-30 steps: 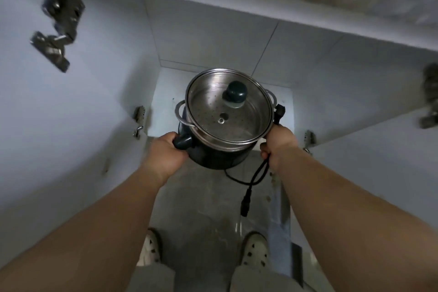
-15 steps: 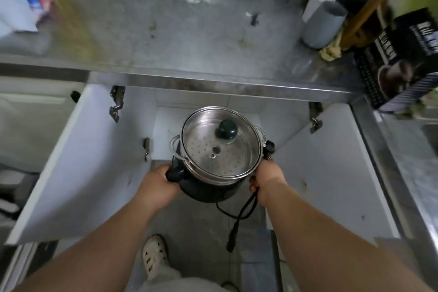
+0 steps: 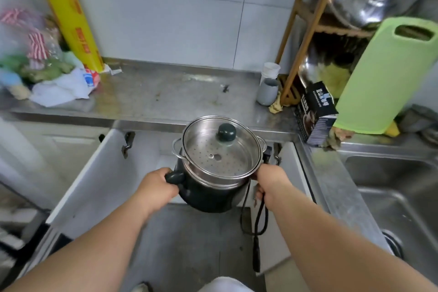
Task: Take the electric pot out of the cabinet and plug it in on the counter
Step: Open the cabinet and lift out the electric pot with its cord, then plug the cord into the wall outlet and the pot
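I hold the electric pot [image 3: 208,194], dark green with a steel steamer tray and a glass lid with a dark knob, in the air in front of the open cabinet, just below the counter's front edge. My left hand [image 3: 157,188] grips its dark side handle. My right hand [image 3: 270,181] holds the pot's right side and the black power cord [image 3: 257,230], which hangs in a loop with the plug end dangling. The steel counter [image 3: 166,95] lies just beyond the pot. No wall socket is visible.
Both white cabinet doors [image 3: 94,178] stand open. On the counter: a yellow wrap roll [image 3: 68,14] and bags at left, grey cups [image 3: 267,91], a wooden rack [image 3: 305,21], a dark box [image 3: 315,111] and a green cutting board [image 3: 384,78] at right. A steel sink [image 3: 391,192] is at right.
The pot has come out of the cabinet and risen to near counter height. My view has lifted from the cabinet interior to the counter and wall.
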